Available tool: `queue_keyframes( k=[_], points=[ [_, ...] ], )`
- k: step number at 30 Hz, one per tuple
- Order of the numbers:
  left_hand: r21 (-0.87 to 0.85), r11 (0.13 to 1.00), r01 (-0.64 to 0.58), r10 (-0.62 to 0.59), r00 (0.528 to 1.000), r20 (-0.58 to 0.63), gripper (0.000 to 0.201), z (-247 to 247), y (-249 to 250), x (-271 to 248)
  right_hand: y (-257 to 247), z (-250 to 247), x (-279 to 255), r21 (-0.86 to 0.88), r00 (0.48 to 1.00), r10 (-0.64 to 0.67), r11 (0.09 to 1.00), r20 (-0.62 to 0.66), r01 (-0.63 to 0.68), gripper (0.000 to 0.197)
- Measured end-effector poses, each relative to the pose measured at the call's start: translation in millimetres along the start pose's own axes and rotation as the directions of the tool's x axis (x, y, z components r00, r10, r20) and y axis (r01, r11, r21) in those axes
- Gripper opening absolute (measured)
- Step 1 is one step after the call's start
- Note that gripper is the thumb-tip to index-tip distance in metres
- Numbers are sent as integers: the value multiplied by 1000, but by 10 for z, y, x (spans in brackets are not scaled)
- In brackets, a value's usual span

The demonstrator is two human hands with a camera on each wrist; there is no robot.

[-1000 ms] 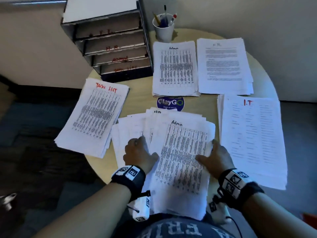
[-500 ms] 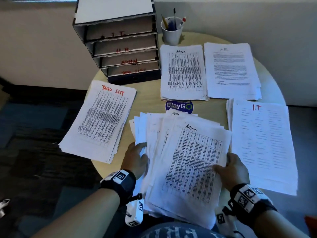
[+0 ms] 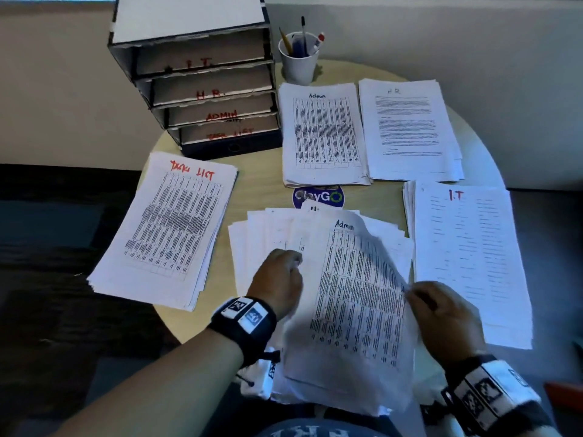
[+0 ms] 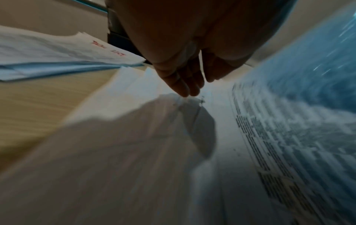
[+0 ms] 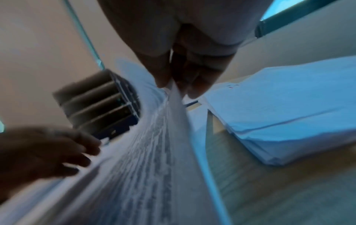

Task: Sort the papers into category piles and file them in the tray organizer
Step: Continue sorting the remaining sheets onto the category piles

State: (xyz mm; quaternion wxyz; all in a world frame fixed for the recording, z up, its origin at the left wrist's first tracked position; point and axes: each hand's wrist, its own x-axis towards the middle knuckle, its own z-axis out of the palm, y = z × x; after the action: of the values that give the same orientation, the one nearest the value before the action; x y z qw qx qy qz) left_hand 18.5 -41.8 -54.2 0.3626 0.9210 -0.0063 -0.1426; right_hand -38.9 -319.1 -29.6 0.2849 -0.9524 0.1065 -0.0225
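A fanned, unsorted stack of papers [image 3: 268, 234] lies at the near edge of the round table. My right hand [image 3: 441, 313] pinches the right edge of its top sheet, a printed table headed "Admin" [image 3: 359, 298], and lifts that side; the pinch shows in the right wrist view [image 5: 173, 85]. My left hand [image 3: 280, 279] rests with straight fingers on the sheets beneath, its fingertips [image 4: 185, 91] touching paper. Sorted piles lie around: Task List [image 3: 167, 228], Admin [image 3: 323, 134], H.R. [image 3: 410, 127], I.T. [image 3: 470, 260]. The tray organizer [image 3: 202, 86] stands at the back left.
A white cup with pens [image 3: 299, 58] stands right of the organizer. A round blue sticker [image 3: 318, 197] shows on the wooden table [image 3: 252, 184] between the piles. Dark carpet [image 3: 47, 279] lies left of the table, a pale wall behind.
My right hand has taken the Admin sheet's right edge and raised it, so the sheet now curls up. My left hand slid forward onto the lower sheets.
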Motion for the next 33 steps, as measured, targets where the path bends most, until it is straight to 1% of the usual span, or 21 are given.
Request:
queue_keyframes(
  k=[3, 5, 7, 8, 9, 11, 13, 15, 16, 18, 19, 21, 22, 24, 25, 26, 28, 29, 30, 31, 33],
  points=[
    [129, 990, 62, -72, 995, 75, 42, 168, 104, 162, 232, -120, -99, 181, 969, 242, 956, -55, -229, 18],
    [292, 954, 68, -113, 984, 140, 57, 277, 148, 188, 388, -212, -129, 394, 914, 404, 847, -40, -358, 22],
    [376, 920, 113, -182, 971, 152, 77, 355, 195, 198, 447, -258, -158, 610, 868, 484, 657, 109, -443, 26],
    [390, 908, 153, -226, 963, 148, 84, 382, 210, 209, 471, -244, -182, 643, 864, 461, 602, 204, -473, 22],
    [379, 902, 206, -275, 952, 138, 86, 394, 227, 221, 499, -207, -196, 605, 866, 420, 626, 270, -492, 16],
    [298, 906, 300, -341, 935, 96, 75, 396, 252, 237, 531, -119, -205, 513, 882, 337, 720, 330, -468, 10],
    [177, 931, 319, -337, 937, 87, 50, 371, 221, 216, 527, -62, -203, 495, 902, 273, 763, 334, -415, 25],
    [-15, 958, 287, -283, 950, 133, 21, 303, 169, 126, 491, -60, -170, 563, 918, 236, 732, 319, -384, 34],
    [-131, 957, 258, -235, 958, 164, 14, 258, 137, 62, 476, -64, -166, 633, 923, 219, 677, 315, -376, 26],
    [-343, 912, 225, -155, 963, 219, 16, 119, 140, -95, 501, -75, -144, 716, 922, 223, 581, 316, -387, 13],
    [-418, 876, 241, -141, 956, 256, 16, 62, 138, -181, 467, -108, -138, 717, 913, 226, 565, 340, -407, 15],
    [-512, 809, 287, -96, 925, 367, 16, -34, 205, -353, 399, -156, -110, 680, 896, 212, 590, 389, -435, 27],
    [-517, 803, 296, -58, 903, 427, 22, -56, 209, -400, 358, -155, -86, 672, 897, 215, 601, 386, -433, 23],
    [-392, 884, 254, -11, 850, 526, 43, -113, 165, -404, 318, -125, -54, 677, 905, 216, 605, 367, -419, 18],
    [-303, 928, 215, -12, 832, 554, 47, -134, 109, -361, 291, -104, -49, 687, 908, 202, 600, 366, -410, 23],
    [-202, 967, 159, -23, 836, 548, 45, -148, 41, -276, 283, -96, -41, 678, 909, 188, 614, 373, -405, 32],
    [-7, 997, 77, -67, 904, 422, 36, -191, -33, -36, 266, -121, -26, 686, 902, 174, 597, 396, -416, 33],
    [76, 995, 67, -87, 945, 317, 31, -219, -32, 100, 218, -173, -30, 704, 896, 166, 566, 413, -429, 29],
    [126, 992, 27, -54, 976, 213, 31, -260, 36, 242, 215, -208, -50, 719, 888, 150, 536, 434, -442, 30],
    [174, 984, -44, 17, 988, 153, 31, -280, 79, 404, 204, -239, -69, 725, 885, 124, 528, 449, -442, 44],
    [325, 922, -212, 152, 968, 200, 40, -286, 214, 722, 266, -249, -123, 736, 887, 105, 519, 450, -434, 80]
  ],
)
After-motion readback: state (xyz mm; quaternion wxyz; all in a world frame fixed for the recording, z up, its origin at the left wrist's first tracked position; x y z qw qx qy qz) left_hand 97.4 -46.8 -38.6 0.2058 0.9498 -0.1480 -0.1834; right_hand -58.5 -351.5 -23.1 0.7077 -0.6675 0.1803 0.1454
